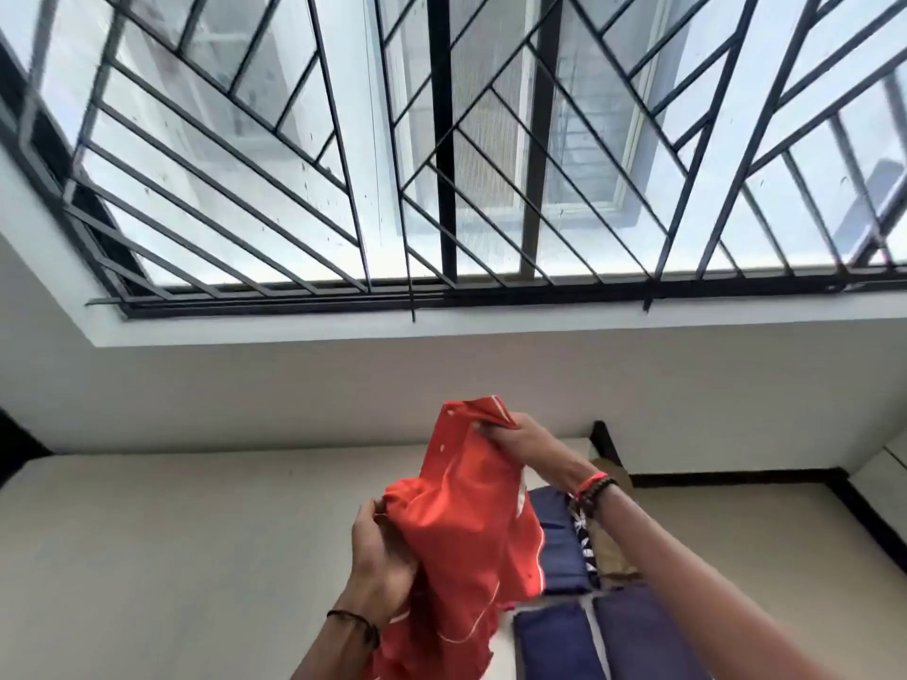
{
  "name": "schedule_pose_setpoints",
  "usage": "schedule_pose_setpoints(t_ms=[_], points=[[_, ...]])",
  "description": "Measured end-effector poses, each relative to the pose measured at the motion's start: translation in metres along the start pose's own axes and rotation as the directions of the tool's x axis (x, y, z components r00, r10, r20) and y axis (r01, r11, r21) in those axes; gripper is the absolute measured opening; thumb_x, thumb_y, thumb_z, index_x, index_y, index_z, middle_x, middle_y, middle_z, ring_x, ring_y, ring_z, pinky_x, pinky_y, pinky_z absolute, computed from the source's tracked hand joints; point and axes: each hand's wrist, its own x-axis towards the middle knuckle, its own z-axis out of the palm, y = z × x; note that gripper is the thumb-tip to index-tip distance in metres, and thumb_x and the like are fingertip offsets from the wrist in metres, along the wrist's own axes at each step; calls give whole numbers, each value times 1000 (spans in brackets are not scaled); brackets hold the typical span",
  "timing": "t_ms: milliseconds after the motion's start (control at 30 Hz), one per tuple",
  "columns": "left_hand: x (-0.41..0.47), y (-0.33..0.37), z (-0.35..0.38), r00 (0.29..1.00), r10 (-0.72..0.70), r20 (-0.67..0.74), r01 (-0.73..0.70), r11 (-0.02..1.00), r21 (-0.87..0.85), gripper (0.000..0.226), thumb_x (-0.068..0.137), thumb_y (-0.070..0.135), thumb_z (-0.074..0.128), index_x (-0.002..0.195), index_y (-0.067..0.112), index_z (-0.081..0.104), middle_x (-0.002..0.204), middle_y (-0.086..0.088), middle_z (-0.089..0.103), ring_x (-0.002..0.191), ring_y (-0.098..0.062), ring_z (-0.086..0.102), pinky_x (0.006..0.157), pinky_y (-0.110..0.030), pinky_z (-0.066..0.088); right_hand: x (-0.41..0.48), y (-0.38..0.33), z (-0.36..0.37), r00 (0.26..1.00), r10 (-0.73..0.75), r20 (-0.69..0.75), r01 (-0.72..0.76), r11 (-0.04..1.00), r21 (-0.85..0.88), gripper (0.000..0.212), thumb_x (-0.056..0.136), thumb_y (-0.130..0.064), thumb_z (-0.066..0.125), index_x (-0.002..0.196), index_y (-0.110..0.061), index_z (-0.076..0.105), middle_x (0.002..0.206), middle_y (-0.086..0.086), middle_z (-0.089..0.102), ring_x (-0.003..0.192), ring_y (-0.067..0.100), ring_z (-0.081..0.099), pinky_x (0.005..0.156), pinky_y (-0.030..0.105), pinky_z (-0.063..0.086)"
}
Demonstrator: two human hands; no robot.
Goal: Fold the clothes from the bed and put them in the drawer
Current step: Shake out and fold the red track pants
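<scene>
A wide, flat stretch of pale cream bed surface [172, 557] lies open to the left and centre, where a hand could pass freely. In the middle, a crumpled red-orange fabric garment [471, 522] with thin white trim hangs in the air. The left hand [380, 557] grips it low down and the right hand [520, 441] pinches its top, so it blocks the way across. At lower right, folded navy blue cloth pieces [559, 547] lie side by side, taking up that part of the bed. A plain white wall [294, 395] closes the far side, with a black metal window grille [441, 164] above it.
</scene>
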Motion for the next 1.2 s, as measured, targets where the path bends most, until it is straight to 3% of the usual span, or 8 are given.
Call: schedule_pose_setpoints(t_ms=[300, 433, 533, 600, 700, 867, 1067, 1200], points=[[-57, 9, 58, 880, -133, 457, -54, 925, 375, 14, 91, 5, 37, 82, 8, 48, 67, -15, 64, 56, -23, 66, 59, -31, 57, -69, -146, -69, 973, -225, -44, 228, 934, 276, 7, 88, -15, 62, 87, -15, 69, 75, -1, 72, 66, 10, 67, 66, 22, 56], [-71, 43, 76, 772, -237, 590, -366, 594, 716, 8, 99, 7, 41, 94, 7, 47, 78, -17, 70, 68, -25, 71, 68, -31, 57, -90, -177, -79, 962, -254, -100, 273, 912, 307, 7, 87, -12, 64, 83, -13, 69, 74, 5, 70, 61, 14, 65, 62, 23, 55], [-72, 73, 107, 725, 12, 688, -620, 446, 646, 10, 97, 6, 43, 94, 9, 52, 79, -11, 63, 60, -9, 66, 59, -20, 54, -95, -183, -81, 951, -295, -91, 309, 918, 247, 9, 87, -9, 62, 91, -9, 70, 79, 6, 69, 67, 16, 64, 67, 24, 53], [-82, 84, 134, 596, 247, 764, -781, 401, 480, 14, 94, 9, 51, 108, 12, 50, 94, -9, 60, 78, -4, 65, 69, -16, 52, -99, -186, -82, 940, -327, -95, 340, 916, 211, 9, 86, -8, 63, 89, -11, 70, 76, 2, 70, 67, 14, 64, 67, 22, 53], [-94, 89, 164, 450, 257, 855, -848, 424, 319, 41, 90, 15, 58, 128, 14, 43, 111, -3, 63, 97, 0, 63, 80, -15, 49, -105, -191, -85, 933, -347, -92, 359, 916, 180, 8, 79, -12, 68, 86, -13, 71, 74, 1, 71, 64, 11, 65, 66, 22, 53], [-90, 77, 186, 438, 175, 882, -862, 361, 356, 18, 88, 26, 64, 98, 10, 65, 85, 5, 66, 78, -5, 58, 76, -26, 48, -115, -203, -97, 912, -392, -122, 406, 906, 122, 13, 89, -3, 55, 86, -9, 66, 66, -1, 68, 55, 8, 62, 55, 19, 52], [-72, 61, 174, 538, -15, 843, -751, 445, 488, 46, 85, 45, 63, 105, 4, 66, 97, -6, 67, 89, -20, 61, 89, -40, 50, -127, -205, -123, 864, -479, -151, 487, 873, 17, 21, 93, -4, 51, 81, -12, 67, 62, -7, 67, 53, 2, 59, 51, 14, 47], [-58, 57, 167, 564, -52, 824, -755, 372, 541, 38, 80, 48, 65, 89, 11, 69, 88, -6, 67, 76, -16, 62, 74, -30, 54, -130, -200, -135, 875, -464, -136, 467, 884, -12, 16, 92, -1, 51, 90, -4, 67, 65, -8, 68, 54, 0, 58, 51, 11, 44]])
